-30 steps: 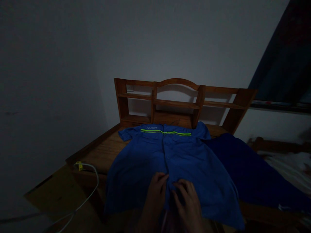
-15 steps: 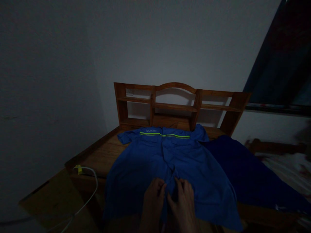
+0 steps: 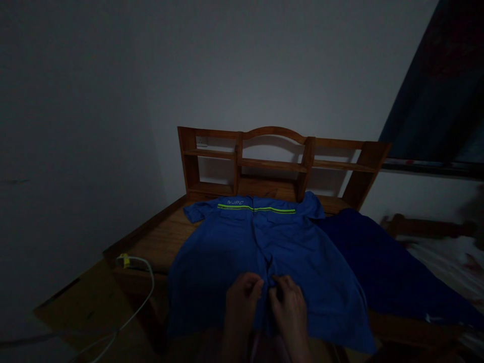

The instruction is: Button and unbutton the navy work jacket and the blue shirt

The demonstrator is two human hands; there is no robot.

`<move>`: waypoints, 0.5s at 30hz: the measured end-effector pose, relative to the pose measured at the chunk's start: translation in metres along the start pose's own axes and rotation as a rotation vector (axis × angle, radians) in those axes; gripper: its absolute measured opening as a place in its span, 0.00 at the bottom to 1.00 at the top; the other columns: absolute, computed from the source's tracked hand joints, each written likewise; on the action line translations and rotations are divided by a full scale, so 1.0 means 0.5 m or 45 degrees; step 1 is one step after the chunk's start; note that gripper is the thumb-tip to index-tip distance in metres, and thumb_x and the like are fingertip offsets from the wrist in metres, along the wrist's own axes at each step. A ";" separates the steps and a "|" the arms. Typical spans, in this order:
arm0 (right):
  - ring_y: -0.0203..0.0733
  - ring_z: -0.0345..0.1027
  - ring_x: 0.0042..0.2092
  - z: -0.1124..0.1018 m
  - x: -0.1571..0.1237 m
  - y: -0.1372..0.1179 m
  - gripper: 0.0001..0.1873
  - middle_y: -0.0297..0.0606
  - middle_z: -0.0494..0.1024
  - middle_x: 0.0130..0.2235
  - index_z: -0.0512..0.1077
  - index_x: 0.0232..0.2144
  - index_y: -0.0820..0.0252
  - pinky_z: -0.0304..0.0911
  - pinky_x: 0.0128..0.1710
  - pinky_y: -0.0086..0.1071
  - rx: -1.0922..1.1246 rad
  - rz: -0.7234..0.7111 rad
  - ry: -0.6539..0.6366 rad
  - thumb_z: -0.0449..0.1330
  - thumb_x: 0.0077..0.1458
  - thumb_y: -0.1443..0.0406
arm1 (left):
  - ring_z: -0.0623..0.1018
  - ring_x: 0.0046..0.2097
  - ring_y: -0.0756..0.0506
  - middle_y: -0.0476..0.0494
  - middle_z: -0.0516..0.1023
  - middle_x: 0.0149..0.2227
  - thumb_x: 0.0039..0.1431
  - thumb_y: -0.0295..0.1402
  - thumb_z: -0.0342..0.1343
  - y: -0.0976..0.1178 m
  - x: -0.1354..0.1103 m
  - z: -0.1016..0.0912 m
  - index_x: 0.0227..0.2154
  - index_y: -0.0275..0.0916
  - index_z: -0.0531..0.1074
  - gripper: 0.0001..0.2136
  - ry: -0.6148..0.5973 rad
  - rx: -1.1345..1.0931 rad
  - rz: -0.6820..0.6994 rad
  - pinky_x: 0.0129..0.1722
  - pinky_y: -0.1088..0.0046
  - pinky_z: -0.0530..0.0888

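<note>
- The bright-blue short-sleeved cloth shirt (image 3: pixel 227 247) lies front up on the brown wooden desk (image 3: pixel 166 239), collar end away from the person; its lower part seems to reach past the desk's near edge; clock directions here count from the shirt's middle.
- The left hand (image 3: pixel 244 295) is at 7 o'clock, beside the front opening; its thumb and forefinger curl in close to each other, though I cannot tell whether cloth is pinched between them.
- The right hand (image 3: pixel 290 302) is at 5 o'clock, just across that opening; its fingers are bent with a dark gap between them and the thumb, the fingertips at the cloth; whether they grip an edge I cannot tell.
- As for progress, the shirt is spread out, both sleeves to the sides, and the yellow-green chest stripe (image 3: pixel 236 207) at 12 runs nearly level; the front edges lie close together up there; around 6, by the hands, a dark gap shows, so the lower front looks unfinished; it is too dim to count fastened buttons.
- Around it, a brown wooden shelf unit (image 3: pixel 272 164) stands at 12; a dark-blue cloth (image 3: pixel 378 267) lies at 3; a thin white cable (image 3: pixel 153 282) loops down at 9.
</note>
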State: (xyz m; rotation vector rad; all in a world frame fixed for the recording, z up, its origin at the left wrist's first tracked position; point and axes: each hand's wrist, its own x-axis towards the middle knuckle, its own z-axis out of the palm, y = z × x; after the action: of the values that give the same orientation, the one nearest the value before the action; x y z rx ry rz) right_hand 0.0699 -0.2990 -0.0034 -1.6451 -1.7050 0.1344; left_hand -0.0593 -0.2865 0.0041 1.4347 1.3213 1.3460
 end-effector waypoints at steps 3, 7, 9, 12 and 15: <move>0.44 0.67 0.40 -0.012 0.009 0.008 0.17 0.42 0.74 0.38 0.74 0.43 0.58 0.59 0.43 0.35 0.217 0.062 -0.067 0.51 0.54 0.67 | 0.75 0.28 0.48 0.48 0.74 0.26 0.55 0.38 0.51 -0.009 0.001 0.015 0.27 0.39 0.71 0.09 -0.046 0.079 -0.002 0.29 0.75 0.71; 0.43 0.67 0.42 -0.055 0.020 0.041 0.18 0.42 0.74 0.40 0.74 0.45 0.60 0.61 0.43 0.33 0.734 0.169 -0.201 0.52 0.55 0.62 | 0.75 0.27 0.48 0.48 0.74 0.24 0.56 0.38 0.48 -0.023 0.003 0.022 0.26 0.38 0.69 0.10 -0.116 0.003 -0.038 0.29 0.75 0.71; 0.43 0.66 0.44 -0.079 0.024 0.055 0.19 0.41 0.74 0.42 0.73 0.46 0.59 0.60 0.44 0.32 0.940 0.230 -0.287 0.53 0.56 0.59 | 0.76 0.28 0.47 0.47 0.74 0.25 0.56 0.38 0.48 -0.028 0.005 0.022 0.26 0.38 0.69 0.11 -0.114 -0.065 -0.051 0.30 0.74 0.71; 0.42 0.66 0.44 -0.097 0.024 0.049 0.19 0.40 0.74 0.39 0.74 0.45 0.58 0.61 0.41 0.30 1.025 0.263 -0.361 0.56 0.54 0.57 | 0.76 0.29 0.47 0.47 0.74 0.25 0.56 0.39 0.49 -0.031 0.007 0.021 0.27 0.38 0.69 0.10 -0.117 -0.147 -0.072 0.30 0.73 0.72; 0.39 0.66 0.37 -0.085 0.019 0.018 0.18 0.39 0.73 0.36 0.75 0.44 0.59 0.61 0.35 0.27 0.961 0.190 -0.381 0.56 0.54 0.57 | 0.76 0.29 0.47 0.46 0.74 0.26 0.56 0.37 0.48 -0.027 0.010 0.020 0.27 0.37 0.69 0.10 -0.147 -0.152 -0.059 0.30 0.73 0.72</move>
State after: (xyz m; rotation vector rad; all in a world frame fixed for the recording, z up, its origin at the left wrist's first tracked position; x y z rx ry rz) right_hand 0.1023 -0.3065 0.0263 -1.2010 -1.4617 1.0085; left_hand -0.0526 -0.2781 -0.0094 1.3711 1.1729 1.2711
